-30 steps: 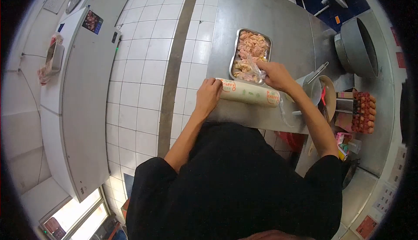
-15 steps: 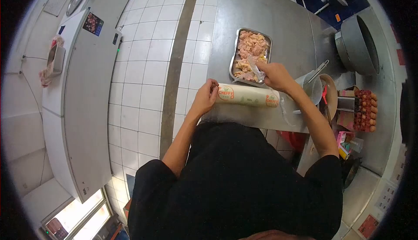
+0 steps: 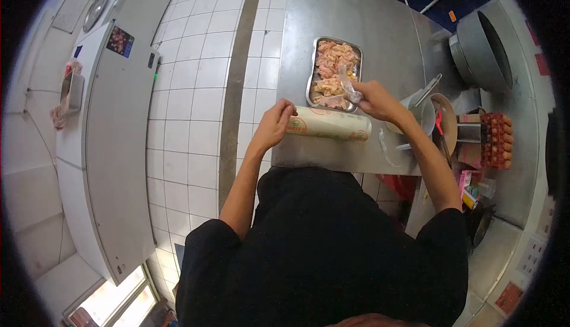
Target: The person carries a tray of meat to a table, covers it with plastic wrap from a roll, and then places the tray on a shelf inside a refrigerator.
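A wrap roll [image 3: 329,123] with orange and green print lies across the near edge of the steel table [image 3: 338,12]. At its left end is my left hand [image 3: 275,124], fingers closed on the roll's end. My right hand [image 3: 371,98] pinches a crumpled piece of clear film [image 3: 349,88] above the lower right corner of the metal tray. Pieces of raw meat [image 3: 337,60] fill much of the tray [image 3: 311,73], just beyond the roll. A loose strip of film [image 3: 386,148] lies right of the roll.
On the right are a clear container [image 3: 423,119], a tan bowl [image 3: 449,126], red tongs [image 3: 439,122], stacked eggs [image 3: 500,140] and large dark pans [image 3: 484,54]. A white fridge [image 3: 122,149] stands at the left, past the tiled floor [image 3: 190,89].
The roll has turned, so its print sits differently. My right hand and the film remain by the tray's corner. The whole view has shifted slightly.
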The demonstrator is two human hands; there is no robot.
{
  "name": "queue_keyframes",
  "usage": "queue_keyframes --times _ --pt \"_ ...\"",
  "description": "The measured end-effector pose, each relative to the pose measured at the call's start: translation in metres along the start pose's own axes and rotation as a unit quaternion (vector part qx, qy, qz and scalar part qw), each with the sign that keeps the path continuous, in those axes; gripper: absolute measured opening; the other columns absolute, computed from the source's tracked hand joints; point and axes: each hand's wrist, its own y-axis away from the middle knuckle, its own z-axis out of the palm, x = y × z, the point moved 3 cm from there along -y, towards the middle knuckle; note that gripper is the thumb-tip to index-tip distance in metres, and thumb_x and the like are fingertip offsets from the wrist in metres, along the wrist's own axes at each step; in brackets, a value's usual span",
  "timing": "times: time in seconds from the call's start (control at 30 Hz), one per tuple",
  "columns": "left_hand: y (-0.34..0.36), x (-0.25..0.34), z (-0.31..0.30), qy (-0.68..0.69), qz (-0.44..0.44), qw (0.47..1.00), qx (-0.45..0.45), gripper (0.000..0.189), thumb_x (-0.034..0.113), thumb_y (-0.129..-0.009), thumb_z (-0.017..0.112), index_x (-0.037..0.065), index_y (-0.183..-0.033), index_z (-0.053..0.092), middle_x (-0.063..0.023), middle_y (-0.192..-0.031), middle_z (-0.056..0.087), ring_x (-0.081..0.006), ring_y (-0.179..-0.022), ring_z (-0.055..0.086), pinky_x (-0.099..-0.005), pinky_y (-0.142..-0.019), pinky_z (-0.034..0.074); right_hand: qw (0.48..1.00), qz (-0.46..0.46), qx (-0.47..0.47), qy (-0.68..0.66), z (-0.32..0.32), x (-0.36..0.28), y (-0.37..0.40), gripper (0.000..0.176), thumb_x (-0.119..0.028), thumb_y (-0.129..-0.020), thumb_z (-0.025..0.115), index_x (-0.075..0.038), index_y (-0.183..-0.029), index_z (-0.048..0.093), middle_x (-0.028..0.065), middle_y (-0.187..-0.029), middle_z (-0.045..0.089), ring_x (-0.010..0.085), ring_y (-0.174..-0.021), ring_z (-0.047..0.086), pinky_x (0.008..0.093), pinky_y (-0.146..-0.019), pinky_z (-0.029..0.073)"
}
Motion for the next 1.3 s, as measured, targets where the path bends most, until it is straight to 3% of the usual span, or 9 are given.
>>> queue_keyframes --times 0.1,0.17,0.3,0.37,0.4,0.47,0.77,1.07,1.3 --pt "-0.007 0.007 -0.003 -0.006 0.016 1.0 0.006 0.027 0.021 -0.109 0.049 -0.002 -0.107 0.063 -0.0183 -0.095 0.071 -0.029 -0.093 0.07 -0.0387 -0.086 0.053 0.999 -0.007 -0.001 -0.034 -0.009 -0.012 0.001 0.026 -0.013 -0.091 0.07 -0.003 -0.114 0.065 0.0239 -0.091 0.07 0.0435 -0.082 0.068 0.0472 -0.073 0.052" --pt "-0.011 0.012 -0.006 -0.044 0.041 0.998 0.012 0.025 0.02 -0.108 0.052 -0.003 -0.108 0.063 -0.0162 -0.097 0.071 -0.0283 -0.092 0.071 -0.0387 -0.083 0.054 0.997 -0.043 0.019 -0.055 -0.019 -0.027 0.002 0.026 -0.024 -0.099 0.071 0.001 -0.102 0.065 0.0238 -0.07 0.058 0.0327 -0.057 0.046 0.0429 -0.059 0.043" --pt "-0.009 0.034 -0.007 -0.02 0.021 1.0 0.003 0.023 0.016 -0.109 0.052 -0.004 -0.11 0.063 -0.0123 -0.098 0.07 -0.02 -0.094 0.071 -0.034 -0.084 0.055 0.999 -0.028 0.018 -0.037 -0.041 -0.053 0.005 0.028 -0.024 -0.098 0.073 0.003 -0.097 0.064 0.0231 -0.07 0.059 0.0315 -0.057 0.047 0.0424 -0.058 0.042" --pt "-0.009 0.038 -0.009 -0.005 0.034 0.999 -0.004 0.021 0.015 -0.109 0.054 -0.003 -0.111 0.063 -0.0114 -0.1 0.071 -0.0197 -0.095 0.072 -0.0338 -0.081 0.055 1.0 0.004 -0.018 -0.001 -0.051 -0.06 0.006 0.026 -0.021 -0.093 0.074 0.0 -0.107 0.066 0.0248 -0.091 0.07 0.0434 -0.082 0.067 0.047 -0.073 0.052" --pt "-0.008 0.044 -0.01 -0.006 0.036 0.999 -0.006 0.021 0.015 -0.109 0.054 -0.003 -0.111 0.063 -0.0114 -0.1 0.071 -0.0197 -0.095 0.072 -0.0338 -0.081 0.055 1.0 0.005 -0.016 -0.001 -0.052 -0.058 0.006 0.026 -0.021 -0.093 0.074 0.0 -0.107 0.066 0.0248 -0.091 0.07 0.0434 -0.082 0.067 0.047 -0.073 0.052" --pt "-0.007 0.058 -0.013 0.026 0.048 0.999 -0.002 0.02 0.013 -0.107 0.055 -0.005 -0.11 0.064 -0.0166 -0.101 0.069 -0.0243 -0.092 0.074 -0.0361 -0.081 0.057 0.995 -0.072 0.052 -0.051 -0.059 -0.056 0.006 0.028 -0.024 -0.094 0.077 0.003 -0.097 0.069 0.0227 -0.072 0.062 0.0258 -0.057 0.045 0.0402 -0.059 0.042" --pt "-0.004 0.112 -0.028 0.038 0.104 0.994 -0.005 0.017 0.01 -0.106 0.055 -0.004 -0.108 0.064 -0.0119 -0.097 0.069 -0.0194 -0.089 0.073 -0.0326 -0.078 0.057 0.997 0.006 0.061 0.042 -0.118 -0.116 0.027 0.026 -0.019 -0.094 0.078 0.004 -0.102 0.069 0.0153 -0.066 0.053 0.0127 -0.059 0.042 0.0345 -0.054 0.04" --pt "0.007 0.175 -0.045 0.041 0.171 0.984 -0.025 0.018 0.012 -0.11 0.05 -0.001 -0.109 0.063 -0.0085 -0.098 0.068 -0.0158 -0.092 0.07 -0.0293 -0.075 0.055 0.972 -0.118 0.158 0.129 -0.167 -0.168 0.057 0.024 -0.021 -0.094 0.079 0.001 -0.091 0.068 0.0046 -0.068 0.056 0.0101 -0.058 0.043 0.0302 -0.052 0.038" --pt "0.018 0.211 -0.053 0.059 0.204 0.977 -0.026 0.013 0.005 -0.105 0.055 -0.003 -0.105 0.066 -0.0096 -0.098 0.066 -0.0166 -0.086 0.072 -0.0303 -0.07 0.058 0.968 -0.087 0.185 0.144 -0.19 -0.189 0.076 0.027 -0.021 -0.091 0.081 -0.001 -0.083 0.066 0.0042 -0.065 0.053 0.0105 -0.059 0.048 0.0307 -0.054 0.038"
